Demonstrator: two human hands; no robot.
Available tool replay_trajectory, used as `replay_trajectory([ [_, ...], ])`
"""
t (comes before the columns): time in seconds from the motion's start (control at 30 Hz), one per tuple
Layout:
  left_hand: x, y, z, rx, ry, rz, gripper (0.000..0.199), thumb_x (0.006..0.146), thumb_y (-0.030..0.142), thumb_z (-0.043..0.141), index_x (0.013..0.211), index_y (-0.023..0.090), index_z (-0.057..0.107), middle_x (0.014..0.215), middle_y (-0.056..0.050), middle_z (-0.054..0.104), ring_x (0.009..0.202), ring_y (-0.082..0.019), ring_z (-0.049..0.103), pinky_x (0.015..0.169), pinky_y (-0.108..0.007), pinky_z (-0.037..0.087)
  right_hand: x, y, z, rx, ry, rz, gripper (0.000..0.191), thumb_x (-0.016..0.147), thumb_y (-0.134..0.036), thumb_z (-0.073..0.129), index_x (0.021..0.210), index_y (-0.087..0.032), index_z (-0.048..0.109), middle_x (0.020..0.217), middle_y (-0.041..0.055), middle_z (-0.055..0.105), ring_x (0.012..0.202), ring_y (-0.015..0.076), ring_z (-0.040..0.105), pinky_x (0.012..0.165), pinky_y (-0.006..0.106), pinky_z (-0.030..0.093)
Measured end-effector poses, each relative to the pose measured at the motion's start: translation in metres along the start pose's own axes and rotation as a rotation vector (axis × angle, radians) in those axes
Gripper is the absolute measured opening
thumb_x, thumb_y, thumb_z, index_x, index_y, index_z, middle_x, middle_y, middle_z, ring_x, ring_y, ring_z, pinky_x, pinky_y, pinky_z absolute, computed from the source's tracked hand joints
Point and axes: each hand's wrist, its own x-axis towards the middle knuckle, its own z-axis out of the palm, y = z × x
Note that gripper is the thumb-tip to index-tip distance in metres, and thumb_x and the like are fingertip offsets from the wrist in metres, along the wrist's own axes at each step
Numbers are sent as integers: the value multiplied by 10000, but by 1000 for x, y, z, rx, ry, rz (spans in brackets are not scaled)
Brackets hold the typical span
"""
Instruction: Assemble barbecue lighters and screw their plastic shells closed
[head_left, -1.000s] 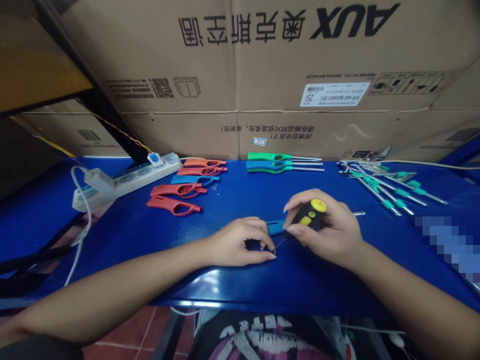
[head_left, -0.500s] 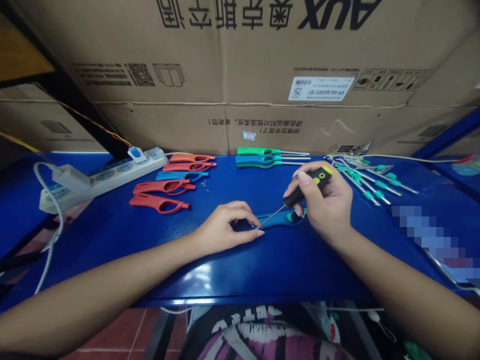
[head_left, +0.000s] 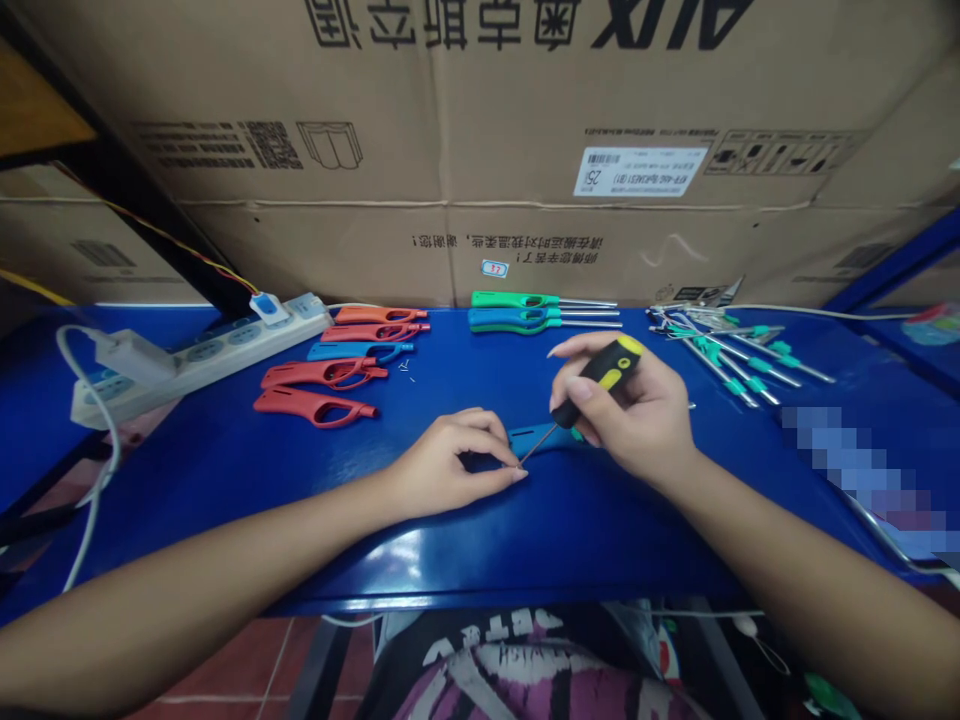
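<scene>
My right hand [head_left: 637,405] is wrapped round a black and yellow screwdriver [head_left: 600,380], its shaft slanting down to the left. The tip meets the pinched fingertips of my left hand [head_left: 457,460]; whatever small piece lies between them is too small to name. Just behind the fingertips a blue lighter body [head_left: 536,438] lies on the blue table [head_left: 450,560], its right end partly hidden by my right hand. A few tiny screws [head_left: 406,368] lie further back, near the red lighter bodies [head_left: 319,408].
Orange, red and blue lighter bodies line the left side beside a white power strip [head_left: 217,350]. Green and blue lighters [head_left: 510,318] with metal tubes lie at the back. Metal rods [head_left: 720,355] are heaped at right. A cardboard box [head_left: 360,240] stands behind.
My right hand and the screwdriver have shifted slightly left and down, and the screwdriver is steeper. The tip and my left fingertips are now a little in front of the blue lighter body.
</scene>
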Motion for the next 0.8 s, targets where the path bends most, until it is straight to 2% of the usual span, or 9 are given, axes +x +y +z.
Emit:
replay_trajectory([
  [0.1, -1, 1, 2, -14, -34, -4, 77, 884, 243, 734, 882, 191, 790, 847, -40, 696, 804, -146, 664, 778, -277, 535, -1, -4, 1, -4, -43, 32, 346, 872, -374, 741, 1129, -219, 569, 769, -13, 654, 554, 103, 621, 431, 209, 493],
  [0.23, -2, 3, 3, -20, -53, -25, 77, 891, 238, 724, 866, 183, 770, 847, -32, 691, 799, -138, 668, 774, -265, 534, -4, -5, -1, -56, -174, 16, 599, 876, -311, 730, 1373, -301, 396, 907, 4, 670, 718, 147, 690, 524, 246, 575],
  [0.33, -2, 3, 3, 16, -51, 1, 70, 882, 248, 737, 909, 187, 757, 888, -33, 711, 845, -151, 674, 811, -282, 537, -4, -4, -5, -108, -217, -28, 639, 902, -302, 692, 1434, -349, 341, 970, 11, 671, 762, 163, 701, 531, 266, 591],
  [0.4, -2, 4, 3, 77, -29, 26, 188, 856, 268, 768, 1030, 203, 744, 966, -39, 726, 905, -169, 665, 859, -308, 534, -3, -2, -7, -158, -161, -58, 636, 895, -335, 703, 1431, -358, 360, 956, 4, 668, 732, 162, 692, 525, 272, 589],
  [0.5, 0, 4, 3, 174, 52, 10, 446, 843, 293, 780, 1268, 231, 657, 1114, -55, 712, 969, -185, 642, 904, -342, 529, 3, -1, -10, -221, 10, -100, 669, 877, -420, 721, 1433, -377, 352, 998, 3, 666, 722, 156, 686, 544, 280, 590],
  [0.57, 1, 3, 3, 221, 96, -5, 528, 851, 310, 768, 1347, 244, 601, 1188, -66, 698, 1038, -208, 634, 947, -374, 518, 8, -1, -12, -240, 112, -121, 667, 877, -461, 716, 1423, -390, 340, 1058, 8, 661, 735, 152, 690, 555, 278, 589],
  [0.67, 3, 0, 4, 273, 81, -11, 539, 843, 350, 771, 1342, 240, 598, 1242, -77, 697, 1136, -248, 618, 1011, -425, 487, 13, -1, -13, -254, 173, -102, 644, 885, -477, 706, 1400, -392, 329, 1080, 10, 658, 701, 140, 683, 524, 260, 573],
  [0.8, 5, -4, 5, 327, -17, -29, 491, 857, 347, 752, 1310, 223, 609, 1228, -73, 711, 1130, -254, 619, 1010, -441, 475, 12, 3, -9, -249, 168, -102, 617, 903, -458, 693, 1388, -379, 319, 1035, 4, 654, 618, 119, 653, 472, 247, 550],
])
